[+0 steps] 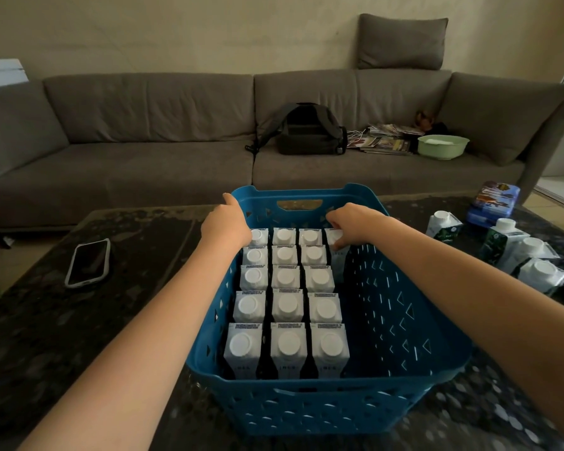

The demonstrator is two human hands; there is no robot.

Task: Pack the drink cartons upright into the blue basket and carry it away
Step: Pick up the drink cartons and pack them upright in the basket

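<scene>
Right hand (pixel 350 224) fingers hidden, gripping carton (pixel 337 252); basket (pixel 388 288) floor unseen.

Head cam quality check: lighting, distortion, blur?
Head view: dim, flat room light, brighter at the right edge; wide-angle bending stretches both forearms and the blue basket; white carton caps stay sharp; right hand slightly soft; table dark and mottled.

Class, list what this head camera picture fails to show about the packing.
- Left hand fingers: hidden behind the basket rim.
- Carton under the right hand: grip mostly covered by the hand.
- Carton labels: too small and dark.
- Table's right side: cut off by the frame edge.
</scene>
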